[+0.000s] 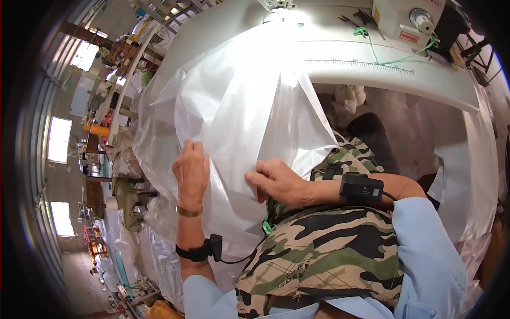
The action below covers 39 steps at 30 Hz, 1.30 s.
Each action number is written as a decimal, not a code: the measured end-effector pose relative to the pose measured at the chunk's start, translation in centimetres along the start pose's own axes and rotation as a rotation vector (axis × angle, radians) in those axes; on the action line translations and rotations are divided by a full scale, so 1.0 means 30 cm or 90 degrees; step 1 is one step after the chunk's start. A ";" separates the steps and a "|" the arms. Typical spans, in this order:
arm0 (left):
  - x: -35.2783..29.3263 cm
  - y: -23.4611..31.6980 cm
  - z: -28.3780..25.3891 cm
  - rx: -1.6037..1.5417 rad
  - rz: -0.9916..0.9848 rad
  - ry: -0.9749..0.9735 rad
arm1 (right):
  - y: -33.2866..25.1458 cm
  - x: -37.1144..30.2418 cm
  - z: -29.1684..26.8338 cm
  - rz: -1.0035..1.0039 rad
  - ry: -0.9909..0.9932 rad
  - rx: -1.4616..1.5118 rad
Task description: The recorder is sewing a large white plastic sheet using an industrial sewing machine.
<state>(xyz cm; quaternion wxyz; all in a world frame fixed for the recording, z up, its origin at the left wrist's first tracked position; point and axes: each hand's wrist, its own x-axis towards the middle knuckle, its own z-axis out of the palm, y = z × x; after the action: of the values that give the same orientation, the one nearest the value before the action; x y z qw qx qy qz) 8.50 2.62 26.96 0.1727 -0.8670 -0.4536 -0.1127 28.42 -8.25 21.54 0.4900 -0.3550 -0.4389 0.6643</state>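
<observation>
A large sheet of thin white woven plastic [234,111] drapes from the sewing machine's needle area [280,5] down over the table's near edge and across my lap. My left hand [192,169] is closed on the sheet at its left part, fingertips bent into the material. Lower and to the right, my right hand [280,182] pinches a fold of the same sheet between thumb and curled fingers. The stretch between both hands hangs in soft creases. Where the sheet meets the needle area, bright lamp light washes out the detail.
The machine body with a round dial [421,21] stands at the far right. Green thread [374,50] trails over the white table near dark snips [349,22]. A printed ruler scale [361,64] runs along the table edge. More white sheeting [164,255] is heaped at left.
</observation>
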 end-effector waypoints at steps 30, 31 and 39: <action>0.042 0.216 -0.065 -0.967 -0.304 -0.112 | -0.036 -0.069 -0.171 -0.004 -0.109 0.250; 0.043 0.219 -0.060 -0.966 -0.299 -0.107 | -0.039 -0.075 -0.172 -0.009 -0.111 0.247; 0.013 0.277 -0.032 -1.057 -0.255 -0.302 | -0.034 -0.088 -0.128 -0.063 -0.002 0.219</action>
<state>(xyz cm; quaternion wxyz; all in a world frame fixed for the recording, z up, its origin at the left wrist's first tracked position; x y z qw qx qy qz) 15.53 -1.87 26.35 -0.6336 -0.6177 -0.3925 -0.2507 32.94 -9.76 21.19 0.5752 -0.2429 -0.3363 0.7050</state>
